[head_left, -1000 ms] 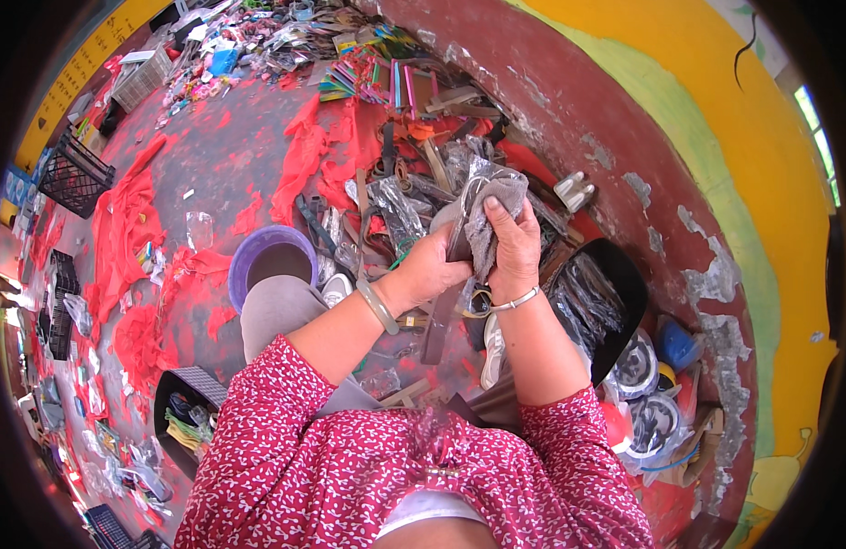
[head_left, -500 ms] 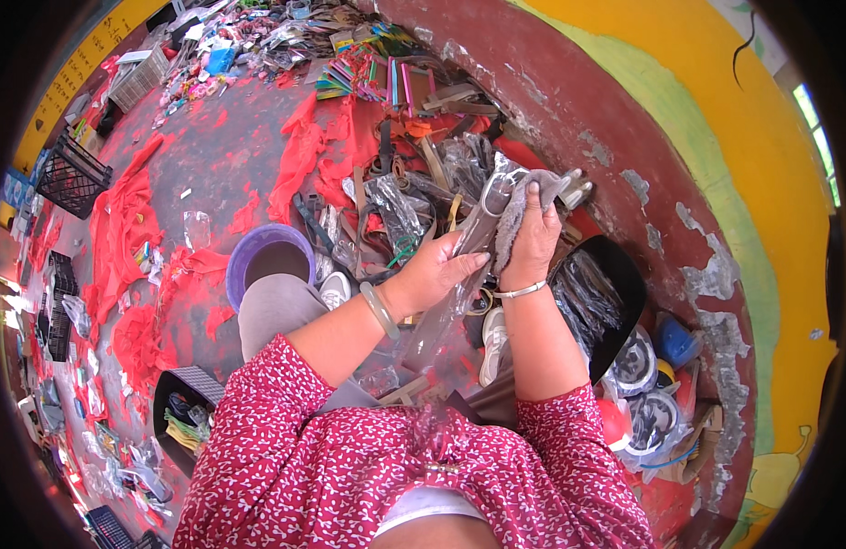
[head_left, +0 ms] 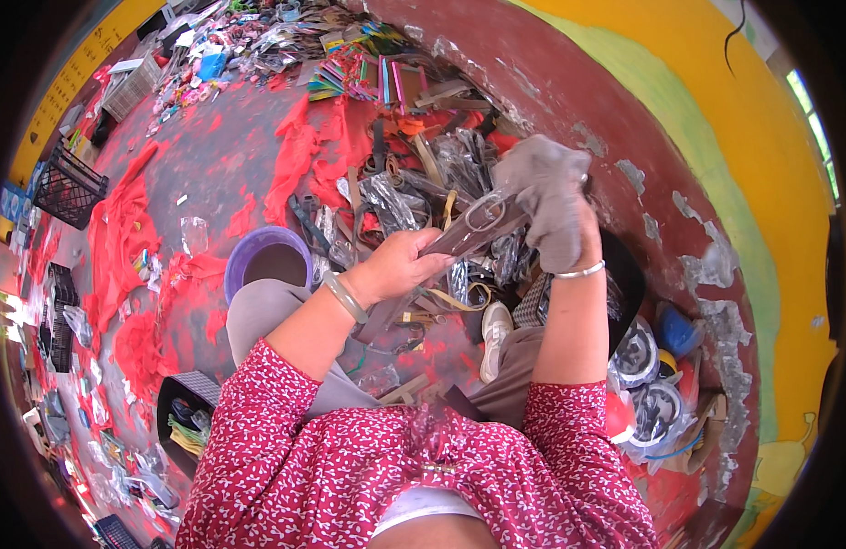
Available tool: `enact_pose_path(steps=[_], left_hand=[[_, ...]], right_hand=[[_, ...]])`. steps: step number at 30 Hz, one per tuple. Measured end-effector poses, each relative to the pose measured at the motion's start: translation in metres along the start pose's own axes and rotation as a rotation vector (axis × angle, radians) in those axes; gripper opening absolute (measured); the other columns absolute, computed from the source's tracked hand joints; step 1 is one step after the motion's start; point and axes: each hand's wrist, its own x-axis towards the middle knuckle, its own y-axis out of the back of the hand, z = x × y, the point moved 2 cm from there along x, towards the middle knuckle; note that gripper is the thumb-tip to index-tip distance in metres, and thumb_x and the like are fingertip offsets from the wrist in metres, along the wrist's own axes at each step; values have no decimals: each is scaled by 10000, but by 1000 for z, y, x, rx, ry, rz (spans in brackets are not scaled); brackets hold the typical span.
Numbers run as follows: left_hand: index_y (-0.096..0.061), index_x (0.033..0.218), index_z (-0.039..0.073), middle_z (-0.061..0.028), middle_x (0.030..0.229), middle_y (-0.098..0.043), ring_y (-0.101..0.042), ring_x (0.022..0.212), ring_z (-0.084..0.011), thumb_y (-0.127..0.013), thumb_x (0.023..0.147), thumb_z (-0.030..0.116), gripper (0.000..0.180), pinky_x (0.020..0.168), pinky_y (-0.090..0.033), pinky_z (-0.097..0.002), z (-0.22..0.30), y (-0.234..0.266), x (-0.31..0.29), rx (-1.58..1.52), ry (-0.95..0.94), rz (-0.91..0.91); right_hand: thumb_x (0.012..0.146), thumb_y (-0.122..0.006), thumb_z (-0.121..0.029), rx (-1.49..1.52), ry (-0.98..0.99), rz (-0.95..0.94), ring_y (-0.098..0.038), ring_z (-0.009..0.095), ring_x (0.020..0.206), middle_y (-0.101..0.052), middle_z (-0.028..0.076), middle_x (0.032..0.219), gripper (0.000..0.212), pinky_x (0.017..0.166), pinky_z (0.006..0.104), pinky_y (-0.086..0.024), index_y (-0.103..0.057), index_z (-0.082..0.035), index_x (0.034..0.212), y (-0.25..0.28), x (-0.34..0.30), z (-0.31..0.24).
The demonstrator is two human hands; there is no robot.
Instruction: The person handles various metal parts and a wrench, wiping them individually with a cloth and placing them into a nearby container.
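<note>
My left hand (head_left: 393,269) is closed round a dark brown belt (head_left: 459,233), its fingers and thumb on the strap a little below the oval metal buckle (head_left: 484,212). Below that hand the strap hangs toward the floor between my knees. In my right hand (head_left: 587,240) is a grey cloth (head_left: 544,188), draped over most of the fingers and lying against the buckle end of the belt. Beneath both hands spreads a heap of belts (head_left: 391,203), several of them in clear plastic wrap.
A purple bucket (head_left: 242,249) of dark liquid stands by my left knee. On my right a black bin (head_left: 631,279) sits close to the peeling wall (head_left: 656,174). Wheels in plastic (head_left: 656,416) lie behind it. Red cloth (head_left: 121,220) and black crates (head_left: 70,183) are at the left.
My right hand has moved slightly right, and the cloth now covers its fingers. My left hand has shifted left and down with the belt, whose buckle end is lower.
</note>
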Motion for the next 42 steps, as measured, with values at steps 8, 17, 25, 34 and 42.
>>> enact_pose_path(steps=[8,17,25,34,42], left_hand=[[-510,1054,14,-4,707,-537,-507,566,-59,-574,875,164,242,529,-441,-208,3,-10,1,-70,77,-47],[-496,962,38,-20,630,-513,-538,524,-93,-484,913,386,352,491,-473,-234,11,-20,0,-326,12,-183],[-566,975,28,-56,839,-620,-584,690,-107,-482,923,325,314,629,-488,-246,-1,-1,8,-745,-31,162],[-559,1053,-2,-33,960,-604,-590,832,-105,-520,871,35,189,774,-480,-259,-3,1,28,-502,-187,447],[-554,1044,20,-55,916,-619,-619,802,-154,-496,882,46,174,733,-516,-301,1,1,31,-859,-85,304]], right_hand=[[790,-585,23,-280,31,321,-610,134,774,-640,68,914,239,708,257,-501,-591,29,1029,-28,9,27],[846,-600,-99,78,278,608,-605,148,771,-632,68,878,159,696,265,-498,-617,20,950,-20,21,21],[938,-433,-310,315,258,329,-562,277,973,-572,137,1057,347,892,416,-446,-491,-26,1127,35,18,-3],[878,-571,-126,-28,-66,261,-583,119,839,-615,31,939,251,732,263,-481,-548,-11,1100,-64,28,89],[862,-596,-119,-682,375,386,-570,78,809,-650,59,968,242,740,220,-461,-619,1,1071,-62,32,75]])
